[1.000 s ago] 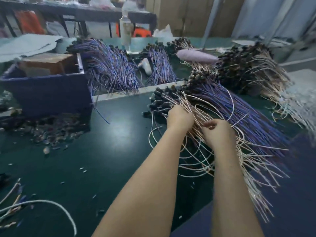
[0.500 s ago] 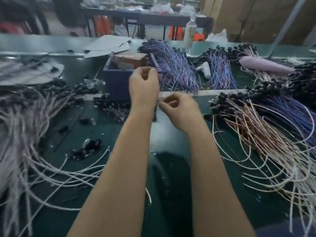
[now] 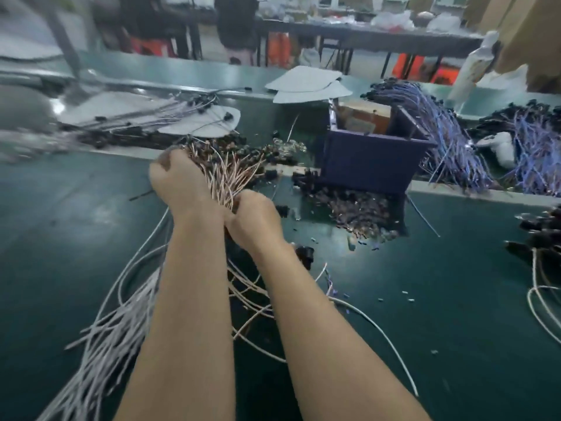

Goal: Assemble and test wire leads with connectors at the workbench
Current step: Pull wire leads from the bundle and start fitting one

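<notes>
**While everything was held as one**

Although the pink wire leads [image 3: 227, 177] were clasped by the left grip [image 3: 182, 183] and right grip [image 3: 255, 221], both curled round them above the table [image 3: 455, 299] at 12 o'clock, levelling the connectors [image 3: 212, 148] first seemed wise. Their long axis ran 7 to 1 o'clock, connectors pointing to 1.

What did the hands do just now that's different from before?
Both hands moved left, away from the blue box. The left hand and right hand now grip a bundle of pale wire leads; half a second ago they held no bundle. The blue box and the purple wire bundles beside it stayed put.
</notes>
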`<act>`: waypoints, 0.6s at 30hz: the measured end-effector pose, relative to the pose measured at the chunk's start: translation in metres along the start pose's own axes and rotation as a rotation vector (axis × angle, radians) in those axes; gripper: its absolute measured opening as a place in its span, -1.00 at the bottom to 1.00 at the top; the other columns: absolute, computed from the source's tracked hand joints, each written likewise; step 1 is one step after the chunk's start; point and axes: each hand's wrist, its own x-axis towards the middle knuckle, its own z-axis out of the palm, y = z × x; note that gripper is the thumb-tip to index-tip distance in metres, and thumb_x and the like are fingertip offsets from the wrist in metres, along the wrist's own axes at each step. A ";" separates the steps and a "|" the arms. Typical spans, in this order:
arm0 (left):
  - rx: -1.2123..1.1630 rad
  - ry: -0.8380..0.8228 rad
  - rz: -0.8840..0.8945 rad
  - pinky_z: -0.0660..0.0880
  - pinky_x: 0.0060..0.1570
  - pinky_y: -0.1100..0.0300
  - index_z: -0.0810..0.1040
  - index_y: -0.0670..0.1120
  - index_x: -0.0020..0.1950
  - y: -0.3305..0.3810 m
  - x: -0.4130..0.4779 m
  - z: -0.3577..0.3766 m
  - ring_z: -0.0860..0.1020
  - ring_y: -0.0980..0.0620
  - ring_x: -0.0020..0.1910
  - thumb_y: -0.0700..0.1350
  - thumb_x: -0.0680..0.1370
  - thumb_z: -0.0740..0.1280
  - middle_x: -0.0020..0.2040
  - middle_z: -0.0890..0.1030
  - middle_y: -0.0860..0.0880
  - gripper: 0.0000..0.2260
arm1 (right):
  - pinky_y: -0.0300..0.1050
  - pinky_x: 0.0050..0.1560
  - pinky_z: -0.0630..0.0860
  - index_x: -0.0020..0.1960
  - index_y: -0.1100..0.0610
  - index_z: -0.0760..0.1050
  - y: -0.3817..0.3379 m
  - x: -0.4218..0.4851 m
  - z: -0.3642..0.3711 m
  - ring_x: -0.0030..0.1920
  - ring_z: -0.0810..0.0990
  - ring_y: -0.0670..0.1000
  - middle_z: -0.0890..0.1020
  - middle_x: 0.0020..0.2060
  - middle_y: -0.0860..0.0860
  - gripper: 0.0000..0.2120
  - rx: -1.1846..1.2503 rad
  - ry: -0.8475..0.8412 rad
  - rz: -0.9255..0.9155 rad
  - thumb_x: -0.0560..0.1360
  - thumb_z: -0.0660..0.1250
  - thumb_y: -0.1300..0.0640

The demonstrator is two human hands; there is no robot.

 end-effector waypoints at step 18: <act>-0.135 0.065 -0.109 0.35 -0.09 0.18 0.39 -0.14 0.05 0.001 0.024 -0.001 0.39 0.01 -0.09 -0.23 0.58 0.13 -0.02 0.44 -0.09 -0.90 | 0.05 0.19 0.45 0.07 0.18 0.56 -0.006 0.030 0.005 0.17 0.44 0.13 0.49 0.14 0.13 -0.61 -0.116 0.089 0.027 0.53 0.25 -0.14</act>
